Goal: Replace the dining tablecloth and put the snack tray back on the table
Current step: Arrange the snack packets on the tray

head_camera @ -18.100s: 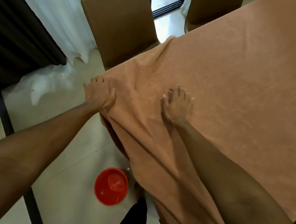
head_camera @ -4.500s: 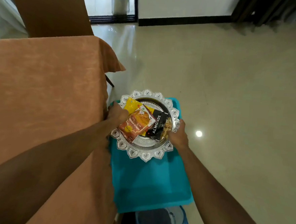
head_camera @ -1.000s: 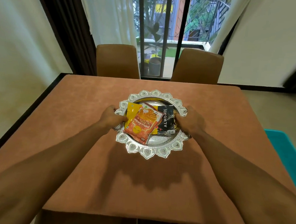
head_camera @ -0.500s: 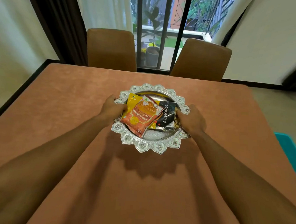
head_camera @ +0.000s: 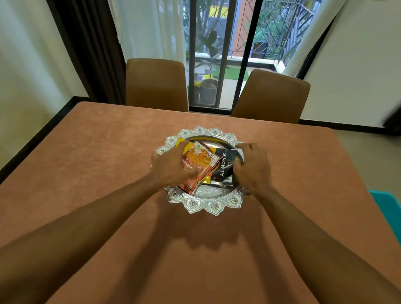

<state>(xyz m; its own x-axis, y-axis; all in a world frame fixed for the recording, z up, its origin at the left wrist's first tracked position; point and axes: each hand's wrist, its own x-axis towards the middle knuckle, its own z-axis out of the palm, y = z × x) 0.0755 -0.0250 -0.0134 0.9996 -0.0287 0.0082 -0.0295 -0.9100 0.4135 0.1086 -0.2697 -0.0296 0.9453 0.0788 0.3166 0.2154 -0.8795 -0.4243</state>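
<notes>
Snack tray [head_camera: 211, 206] sits about mid-table on the tablecloth [head_camera: 98, 168], well away from every edge, so we've got a wide band of cloth all round it. Our left hand [head_camera: 170, 167] curls onto the orange packet [head_camera: 200, 162]. Our right hand [head_camera: 252, 171] is curled at the almonds packet [head_camera: 224, 167], and we can't tell if it's gripping anything. Count: one tray, three packets including the yellow packet [head_camera: 180, 143], two chairs [head_camera: 156, 84] [head_camera: 271, 96] at the far edge.

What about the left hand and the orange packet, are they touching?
Touching: in the head view the left hand curls its fingers onto the orange packet.
</notes>
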